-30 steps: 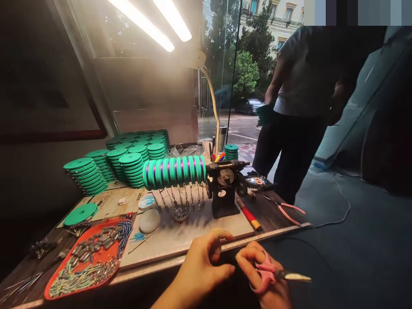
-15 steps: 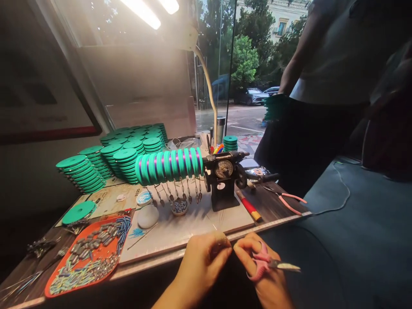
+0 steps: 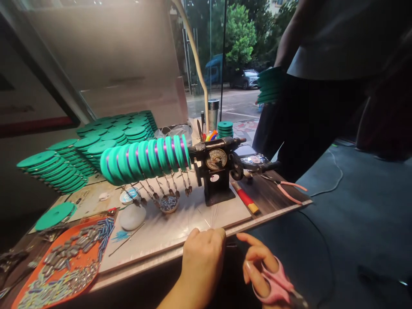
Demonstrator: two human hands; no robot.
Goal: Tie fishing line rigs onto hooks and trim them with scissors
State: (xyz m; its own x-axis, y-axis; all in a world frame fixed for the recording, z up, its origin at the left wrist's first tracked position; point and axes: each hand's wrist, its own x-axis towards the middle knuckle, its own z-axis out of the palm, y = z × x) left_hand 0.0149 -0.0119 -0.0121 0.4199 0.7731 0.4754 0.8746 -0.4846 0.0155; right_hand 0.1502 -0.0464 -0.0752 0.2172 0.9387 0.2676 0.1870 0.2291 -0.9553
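Note:
My left hand [image 3: 203,259] is closed, knuckles up, at the table's front edge; whatever its fingers pinch is hidden. To its right, my right hand [image 3: 257,257] has pink-handled scissors [image 3: 278,285] looped over its fingers, the blades pointing away to the lower right and partly out of view. Its index finger stretches toward my left hand, with a gap between the two. Beyond them stands a black hand-cranked winder [image 3: 219,171] with a dial. A row of green foam spools [image 3: 146,159] is mounted on its shaft, and thin rigs with small metal weights hang beneath.
An orange tray [image 3: 22,296] of metal weights and small tubes lies left. Stacked green spools [image 3: 51,167] fill the back left. A small bowl of beads [image 3: 169,204], a red-yellow tool [image 3: 246,199] and pink-handled pliers [image 3: 291,191] lie around the winder. A person [image 3: 337,47] stands at right holding green spools.
My hands have drawn apart. The left has turned knuckles up; the right has opened its pinch and moved lower with the scissors. The camera view has tilted down and shifted.

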